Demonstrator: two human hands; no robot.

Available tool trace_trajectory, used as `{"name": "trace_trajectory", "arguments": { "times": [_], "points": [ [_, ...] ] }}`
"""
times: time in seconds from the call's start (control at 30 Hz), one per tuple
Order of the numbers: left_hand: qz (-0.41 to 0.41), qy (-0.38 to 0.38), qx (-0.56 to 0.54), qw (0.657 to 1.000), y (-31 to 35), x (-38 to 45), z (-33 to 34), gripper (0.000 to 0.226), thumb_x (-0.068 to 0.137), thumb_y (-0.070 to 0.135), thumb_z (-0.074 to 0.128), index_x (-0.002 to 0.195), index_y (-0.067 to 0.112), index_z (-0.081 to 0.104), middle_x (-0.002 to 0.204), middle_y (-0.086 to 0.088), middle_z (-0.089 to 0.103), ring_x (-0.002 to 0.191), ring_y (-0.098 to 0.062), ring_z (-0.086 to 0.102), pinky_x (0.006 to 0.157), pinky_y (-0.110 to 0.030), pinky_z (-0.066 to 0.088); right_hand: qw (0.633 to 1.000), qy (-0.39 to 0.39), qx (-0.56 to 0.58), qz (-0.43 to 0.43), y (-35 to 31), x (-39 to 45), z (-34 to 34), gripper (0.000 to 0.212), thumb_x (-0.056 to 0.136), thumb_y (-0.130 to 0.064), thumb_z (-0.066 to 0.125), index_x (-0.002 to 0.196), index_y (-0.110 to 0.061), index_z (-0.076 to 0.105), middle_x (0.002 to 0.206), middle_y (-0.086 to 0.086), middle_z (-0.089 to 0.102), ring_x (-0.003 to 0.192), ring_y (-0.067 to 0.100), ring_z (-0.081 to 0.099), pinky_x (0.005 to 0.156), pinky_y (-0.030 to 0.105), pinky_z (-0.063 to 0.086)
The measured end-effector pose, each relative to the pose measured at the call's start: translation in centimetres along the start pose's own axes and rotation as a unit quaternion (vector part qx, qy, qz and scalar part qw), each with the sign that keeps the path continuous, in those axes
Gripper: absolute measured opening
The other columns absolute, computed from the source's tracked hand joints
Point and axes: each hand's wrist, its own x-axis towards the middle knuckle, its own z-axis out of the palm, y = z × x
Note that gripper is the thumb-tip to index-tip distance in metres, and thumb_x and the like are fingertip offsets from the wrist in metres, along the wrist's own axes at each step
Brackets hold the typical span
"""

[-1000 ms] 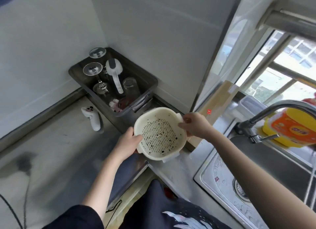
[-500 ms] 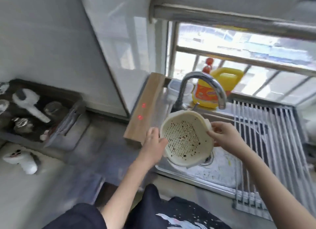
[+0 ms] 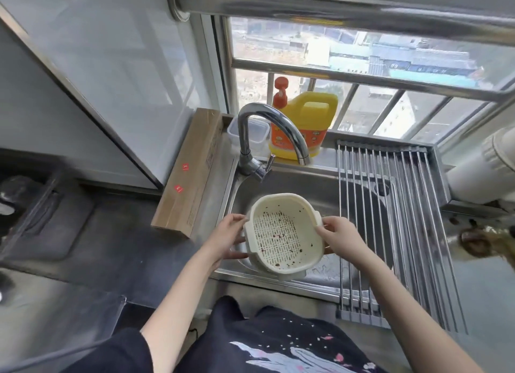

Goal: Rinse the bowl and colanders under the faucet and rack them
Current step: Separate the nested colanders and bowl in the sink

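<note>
Fingers of both hands curl around the colander (image 3: 281, 234), gripping its opposite sides.

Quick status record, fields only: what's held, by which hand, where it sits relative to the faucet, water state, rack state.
held item: cream colander, dark specks on its perforated floor
left hand: grips the colander's left rim
right hand: grips the right rim
position: over the sink, below and in front of the faucet spout
water: no stream visible
rack: roll-up bars across the sink's right side, nothing on them
behind faucet: yellow detergent jug
</note>
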Motion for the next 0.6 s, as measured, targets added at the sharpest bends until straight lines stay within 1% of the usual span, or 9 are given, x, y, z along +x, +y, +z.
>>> {"name": "trace_trajectory", "arguments": {
  "times": [0.1,0.17,0.23,0.3,0.37,0.43,0.53,0.57,0.6],
  "points": [
    [0.013,-0.011,0.022,1.000,-0.2,0.1,-0.4,0.024,0.096,0.028,0.051,0.116,0.016,0.056,0.121,-0.004,0.061,0.107,-0.021,0.062,0.077,-0.050,0.058,1.000,-0.013,0.000,0.005,0.2,0.3,0.2,0.021,0.095,-0.012,0.051,0.094,0.001,0.066,0.085,0.016,0.071,0.072,0.022,0.072,0.056,0.028,0.059],
    [0.025,0.001,0.044,0.999,-0.3,0.3,-0.6,0.023,0.096,0.028,0.051,0.116,0.016,0.058,0.118,-0.004,0.062,0.105,-0.022,0.063,0.074,-0.049,0.059,1.000,-0.019,-0.007,0.009,0.3,0.4,0.4,0.022,0.095,-0.012,0.051,0.093,0.006,0.065,0.085,0.019,0.070,0.068,0.019,0.072,0.055,0.028,0.059],
    [0.030,0.013,0.070,0.997,-0.4,0.6,-0.7,0.021,0.096,0.028,0.052,0.111,0.015,0.059,0.116,-0.006,0.062,0.103,-0.025,0.064,0.070,-0.047,0.060,1.000,-0.016,-0.016,0.009,0.4,0.4,0.6,0.026,0.095,-0.011,0.050,0.091,0.011,0.061,0.080,0.019,0.068,0.061,0.014,0.070,0.051,0.025,0.056],
    [0.040,0.022,0.091,0.995,-0.5,1.1,-0.6,0.019,0.096,0.027,0.052,0.105,0.012,0.059,0.112,-0.009,0.062,0.103,-0.027,0.064,0.065,-0.046,0.060,1.000,-0.010,-0.023,0.010,0.5,0.5,0.8,0.027,0.096,-0.012,0.049,0.088,0.012,0.061,0.073,0.015,0.065,0.055,0.010,0.067,0.051,0.024,0.056],
    [0.060,0.042,0.142,0.987,-0.8,1.4,-0.5,0.017,0.096,0.026,0.052,0.096,0.011,0.060,0.102,-0.009,0.063,0.097,-0.026,0.063,0.063,-0.046,0.060,1.000,-0.005,-0.015,0.013,0.5,0.6,1.0,0.029,0.096,-0.013,0.049,0.090,0.013,0.061,0.075,0.016,0.064,0.058,0.015,0.066,0.051,0.024,0.057],
    [0.091,0.072,0.220,0.969,-1.4,2.1,-0.5,0.019,0.095,0.028,0.051,0.086,0.014,0.060,0.088,-0.005,0.063,0.087,-0.026,0.064,0.068,-0.050,0.058,1.000,-0.001,0.011,0.023,0.4,0.8,1.0,0.031,0.097,-0.013,0.047,0.091,0.013,0.061,0.076,0.018,0.063,0.062,0.020,0.065,0.052,0.026,0.057],
    [0.103,0.091,0.256,0.957,-2.2,3.3,-0.7,0.021,0.093,0.031,0.050,0.080,0.017,0.059,0.083,-0.004,0.065,0.084,-0.026,0.065,0.073,-0.051,0.057,0.995,0.000,0.076,0.059,0.2,1.2,0.8,0.030,0.098,-0.013,0.045,0.084,0.006,0.064,0.072,0.010,0.064,0.060,0.017,0.064,0.053,0.027,0.056],
    [0.100,0.097,0.256,0.956,-2.3,3.6,-0.7,0.020,0.093,0.028,0.050,0.079,0.016,0.059,0.082,-0.005,0.065,0.084,-0.026,0.064,0.072,-0.049,0.057,0.992,0.004,0.099,0.074,0.3,1.4,0.7,0.030,0.098,-0.013,0.045,0.086,0.005,0.065,0.075,0.011,0.065,0.062,0.017,0.066,0.054,0.027,0.056],
    [0.102,0.103,0.255,0.956,-2.2,3.7,-0.7,0.020,0.093,0.024,0.049,0.079,0.014,0.058,0.083,-0.006,0.065,0.082,-0.025,0.063,0.069,-0.043,0.058,0.989,0.010,0.116,0.089,0.4,1.6,0.5,0.029,0.098,-0.013,0.045,0.092,0.006,0.066,0.082,0.015,0.068,0.067,0.019,0.067,0.055,0.027,0.057]
  ]
}}
